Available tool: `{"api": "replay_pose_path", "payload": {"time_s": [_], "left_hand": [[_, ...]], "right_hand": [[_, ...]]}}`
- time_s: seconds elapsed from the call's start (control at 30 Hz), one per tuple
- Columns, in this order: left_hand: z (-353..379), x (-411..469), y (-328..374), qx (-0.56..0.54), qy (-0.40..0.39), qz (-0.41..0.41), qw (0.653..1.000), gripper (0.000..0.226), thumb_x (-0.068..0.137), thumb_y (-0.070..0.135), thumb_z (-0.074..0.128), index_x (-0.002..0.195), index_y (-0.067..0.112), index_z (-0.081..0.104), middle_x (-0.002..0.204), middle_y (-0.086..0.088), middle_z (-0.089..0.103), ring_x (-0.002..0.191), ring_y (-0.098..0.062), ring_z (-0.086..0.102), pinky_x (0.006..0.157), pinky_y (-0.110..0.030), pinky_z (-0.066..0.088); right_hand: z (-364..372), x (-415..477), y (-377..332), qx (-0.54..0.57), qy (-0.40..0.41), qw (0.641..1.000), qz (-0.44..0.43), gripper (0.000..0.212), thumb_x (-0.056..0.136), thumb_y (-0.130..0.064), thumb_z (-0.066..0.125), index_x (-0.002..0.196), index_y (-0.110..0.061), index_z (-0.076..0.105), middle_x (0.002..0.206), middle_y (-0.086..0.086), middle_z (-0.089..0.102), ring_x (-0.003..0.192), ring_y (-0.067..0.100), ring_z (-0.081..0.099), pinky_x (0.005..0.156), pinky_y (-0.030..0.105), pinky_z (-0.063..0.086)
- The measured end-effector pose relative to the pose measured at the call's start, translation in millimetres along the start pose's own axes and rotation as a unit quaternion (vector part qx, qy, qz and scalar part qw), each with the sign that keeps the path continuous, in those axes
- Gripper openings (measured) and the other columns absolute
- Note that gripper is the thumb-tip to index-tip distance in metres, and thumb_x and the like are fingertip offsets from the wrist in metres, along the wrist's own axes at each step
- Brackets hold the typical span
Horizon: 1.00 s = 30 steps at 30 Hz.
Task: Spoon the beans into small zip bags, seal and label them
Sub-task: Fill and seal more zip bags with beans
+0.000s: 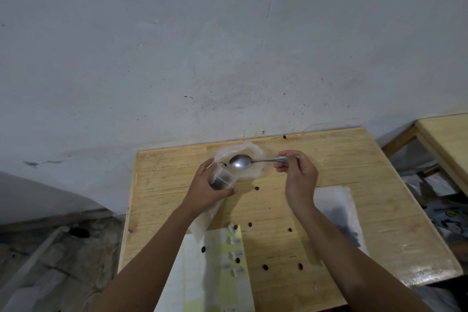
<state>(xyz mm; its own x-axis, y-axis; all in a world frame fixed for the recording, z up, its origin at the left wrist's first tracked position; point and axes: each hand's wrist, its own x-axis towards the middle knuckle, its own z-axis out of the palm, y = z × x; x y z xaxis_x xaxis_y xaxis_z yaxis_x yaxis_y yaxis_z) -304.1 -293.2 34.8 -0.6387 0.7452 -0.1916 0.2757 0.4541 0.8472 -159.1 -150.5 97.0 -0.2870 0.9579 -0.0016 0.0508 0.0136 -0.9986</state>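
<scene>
Presently, head view, the only one. The left hand [210, 186], centre-left of frame, has its fingers curled round a small zip bag [222, 177], mouth up, with dark beans [219, 184] in its lower part. The right hand [300, 175], right of centre, pinches the handle of a metal spoon [240, 161]. The spoon's bowl points left, looks empty, and hangs over a larger clear plastic bag [255, 153] near the far edge of the tabletop [367, 185]. Whether that bag holds any beans I cannot tell. The hands are apart, and the spoon bowl is just beside the small bag's mouth.

Loose beans [257, 188] lie scattered toward lower centre. A yellow label sheet [229, 258] sits at bottom centre and a white sheet [336, 200] at right.

Risk, as judged: the small bag's mouth is narrow and soft — a tilted or overfull spoon would likely spill more beans. Squeezing the bag could close its mouth. A bean in the zip track may stop the seal.
</scene>
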Motion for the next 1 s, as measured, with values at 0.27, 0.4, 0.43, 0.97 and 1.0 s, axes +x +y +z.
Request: {"api": "replay_pose_path", "payload": {"time_s": [0.27, 0.4, 0.43, 0.97, 1.0], "left_hand": [[-3, -3, 0, 0.015, -0.001, 0.030, 0.999, 0.089, 0.066, 0.043, 0.082, 0.141, 0.020, 0.039, 0.144, 0.020, 0.025, 0.134, -0.009, 0.028, 0.106, -0.030, 0.031], [-4, -5, 3, 0.045, -0.024, 0.044, 0.998, 0.090, 0.065, 0.047, 0.081, 0.141, 0.024, 0.038, 0.139, 0.029, 0.020, 0.134, -0.008, 0.026, 0.111, -0.042, 0.030], [-4, -6, 3, 0.055, -0.034, 0.048, 0.997, 0.092, 0.065, 0.049, 0.080, 0.142, 0.024, 0.036, 0.140, 0.029, 0.019, 0.135, -0.006, 0.024, 0.112, -0.043, 0.028], [-9, -1, -1, 0.035, -0.047, 0.051, 0.997, 0.088, 0.062, 0.049, 0.082, 0.137, 0.034, 0.037, 0.144, 0.028, 0.019, 0.136, -0.005, 0.024, 0.112, -0.040, 0.030], [-10, 1, -3, 0.029, -0.040, 0.039, 0.998, 0.091, 0.062, 0.048, 0.083, 0.139, 0.027, 0.039, 0.145, 0.026, 0.020, 0.136, -0.006, 0.025, 0.111, -0.038, 0.031]], "right_hand": [[9, -8, 37, -0.072, -0.050, 0.993, 0.083, 0.020, 0.097, -0.012, 0.047, 0.093, -0.006, 0.066, 0.083, 0.006, 0.068, 0.081, 0.020, 0.067, 0.081, 0.032, 0.055], [20, -9, 49, 0.059, 0.019, 0.972, 0.226, 0.020, 0.095, -0.002, 0.045, 0.096, 0.004, 0.064, 0.095, 0.023, 0.066, 0.077, 0.022, 0.066, 0.066, 0.018, 0.057], [22, -8, 49, 0.098, 0.039, 0.958, 0.266, 0.020, 0.094, 0.000, 0.045, 0.098, 0.007, 0.063, 0.096, 0.024, 0.065, 0.075, 0.021, 0.065, 0.062, 0.016, 0.056], [26, 0, 49, 0.242, 0.078, 0.870, 0.422, 0.014, 0.094, -0.001, 0.048, 0.091, 0.003, 0.061, 0.094, 0.017, 0.062, 0.080, 0.022, 0.064, 0.079, 0.029, 0.056], [25, 1, 47, 0.237, 0.079, 0.873, 0.418, 0.014, 0.094, -0.001, 0.049, 0.091, 0.004, 0.061, 0.092, 0.017, 0.062, 0.081, 0.022, 0.064, 0.080, 0.029, 0.055]]}}
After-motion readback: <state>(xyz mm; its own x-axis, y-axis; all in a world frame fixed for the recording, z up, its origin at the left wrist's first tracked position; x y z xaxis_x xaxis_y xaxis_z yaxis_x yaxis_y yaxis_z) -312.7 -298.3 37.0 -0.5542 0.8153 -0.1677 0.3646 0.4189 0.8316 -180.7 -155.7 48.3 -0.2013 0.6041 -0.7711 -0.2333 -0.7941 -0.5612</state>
